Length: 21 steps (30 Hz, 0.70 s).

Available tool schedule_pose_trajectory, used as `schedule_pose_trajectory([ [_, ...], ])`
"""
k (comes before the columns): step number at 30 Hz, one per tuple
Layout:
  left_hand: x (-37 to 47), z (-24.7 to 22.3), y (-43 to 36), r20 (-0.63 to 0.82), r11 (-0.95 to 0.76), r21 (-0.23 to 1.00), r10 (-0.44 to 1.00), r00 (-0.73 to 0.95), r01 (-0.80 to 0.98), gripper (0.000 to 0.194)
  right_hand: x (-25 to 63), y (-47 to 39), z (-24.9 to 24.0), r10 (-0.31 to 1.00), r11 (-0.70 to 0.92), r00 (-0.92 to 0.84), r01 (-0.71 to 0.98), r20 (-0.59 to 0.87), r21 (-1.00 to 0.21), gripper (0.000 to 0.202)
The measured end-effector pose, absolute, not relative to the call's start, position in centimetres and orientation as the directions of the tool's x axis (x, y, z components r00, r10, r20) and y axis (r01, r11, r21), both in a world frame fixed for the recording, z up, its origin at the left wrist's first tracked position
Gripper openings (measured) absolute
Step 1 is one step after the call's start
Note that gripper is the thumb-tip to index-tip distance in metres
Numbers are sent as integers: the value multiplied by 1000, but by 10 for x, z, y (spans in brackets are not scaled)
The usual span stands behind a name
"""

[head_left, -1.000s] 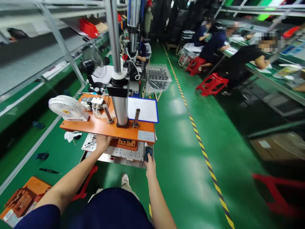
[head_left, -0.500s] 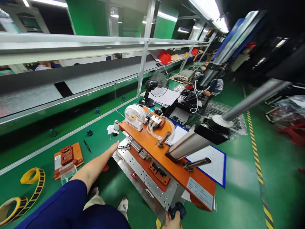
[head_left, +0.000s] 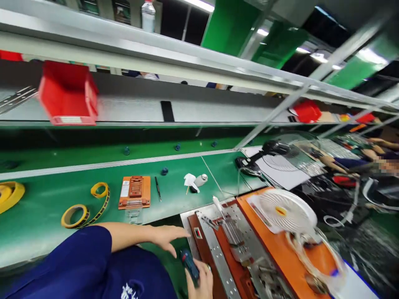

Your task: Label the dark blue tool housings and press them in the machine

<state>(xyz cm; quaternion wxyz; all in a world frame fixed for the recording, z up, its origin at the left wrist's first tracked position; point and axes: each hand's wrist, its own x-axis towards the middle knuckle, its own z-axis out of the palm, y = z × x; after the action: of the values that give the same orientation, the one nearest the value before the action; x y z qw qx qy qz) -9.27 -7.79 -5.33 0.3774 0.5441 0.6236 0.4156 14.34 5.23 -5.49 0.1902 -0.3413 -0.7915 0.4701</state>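
Note:
My left hand (head_left: 166, 238) is open, its fingers stretched towards the near left edge of the metal press fixture (head_left: 215, 245). Just below it, my right hand (head_left: 202, 282) grips a compact dark blue and black tool (head_left: 189, 262); its exact kind is not clear. The fixture has a perforated metal plate and brown blocks, with an orange top plate (head_left: 264, 236) to the right. On the green bench lie an orange jig (head_left: 135, 191), a dark pen-like tool (head_left: 158, 189) and a roll of yellow-edged tape (head_left: 75, 216).
A white fan (head_left: 285, 209) and clear tubing (head_left: 324, 253) sit on the orange plate. Behind stand a black fan (head_left: 254, 162) and a small bottle (head_left: 201, 180) beside white tissue (head_left: 189, 180). A red bin (head_left: 69, 93) is on the shelf. Another person's arm (head_left: 349, 162) shows at right.
My view has swung left, bringing the red bin into sight. Both hands, apart at opposite ends of the fixture before, are now close together at its left side, the dark tool in my right hand.

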Motion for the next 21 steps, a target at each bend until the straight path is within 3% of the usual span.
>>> schedule_pose_trajectory([
  [3, -126, -41, -112, -1, 39, 870, 997, -79, 492, 64, 55, 34, -37, 353, 627, -926, 124, 138, -769, 31],
  [5, -151, -40, -139, -6, 113, 848, 979, -204, 517, 56, -1, 17, -27, 153, 684, -977, -5, 151, -730, 32],
  [8, -190, -47, -185, -9, 243, 890, 856, -517, 387, 51, -69, -16, -22, -10, 690, -992, -98, 126, -717, 37],
  [11, -243, -61, -243, -78, 381, 911, 537, -840, 159, 47, -117, -49, -28, -68, 684, -993, -119, 100, -720, 49],
  [14, -320, -77, -315, -110, 469, 883, 137, -985, -33, 43, -148, -74, -37, -135, 697, -990, -131, 50, -705, 40],
  [17, -401, -96, -388, -141, 484, 838, -255, -957, -252, 40, -163, -85, -45, -214, 704, -976, -121, -46, -700, 32],
  [21, -475, -123, -446, -167, 412, 806, -531, -831, -425, 33, -162, -85, -59, -191, 720, -976, -68, -103, -690, 31],
])
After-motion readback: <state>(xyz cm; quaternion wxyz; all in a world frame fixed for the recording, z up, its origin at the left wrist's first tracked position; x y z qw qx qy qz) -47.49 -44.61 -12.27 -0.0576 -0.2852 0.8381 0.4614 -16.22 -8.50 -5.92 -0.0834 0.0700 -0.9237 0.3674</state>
